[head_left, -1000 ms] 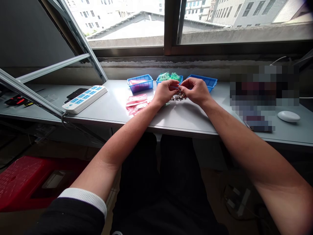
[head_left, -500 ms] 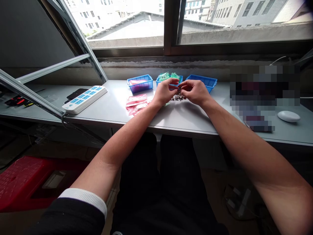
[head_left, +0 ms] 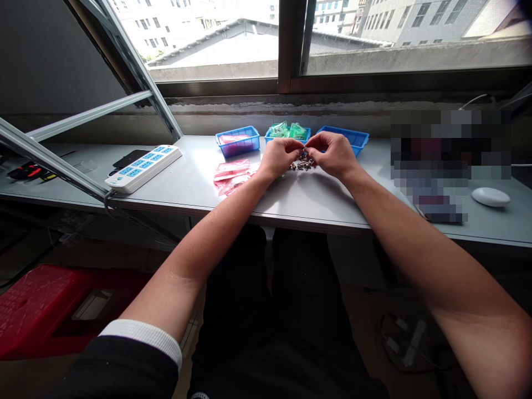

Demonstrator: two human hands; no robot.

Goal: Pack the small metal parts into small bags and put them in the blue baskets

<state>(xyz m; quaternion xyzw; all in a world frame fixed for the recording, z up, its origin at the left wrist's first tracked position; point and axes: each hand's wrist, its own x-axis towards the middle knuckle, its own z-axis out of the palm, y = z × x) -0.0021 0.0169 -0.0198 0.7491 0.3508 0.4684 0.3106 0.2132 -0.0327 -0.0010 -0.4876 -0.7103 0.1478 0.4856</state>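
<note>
My left hand [head_left: 279, 157] and my right hand [head_left: 333, 153] meet fingertip to fingertip over the table, both in a pinch. Whatever lies between the fingertips is too small to make out. Just below them is a pile of small brassy metal pieces [head_left: 305, 164]. Pink plastic bags [head_left: 231, 173] lie flat to the left of my left hand. Behind the hands stands a blue basket [head_left: 308, 134] holding green bags [head_left: 296, 131]. A second blue basket [head_left: 356, 145] is partly hidden by my right hand.
Another blue basket [head_left: 240, 151] with pink bags stands at the back left. A white power strip [head_left: 144, 169] lies left, beside a metal frame [head_left: 160, 113]. On the right are a white mouse [head_left: 490, 197] and a blurred-out area. A red plastic stool [head_left: 45, 310] is on the floor.
The fingers of my left hand have come down and closed in toward the right hand's fingertips. The bags and baskets have not moved.
</note>
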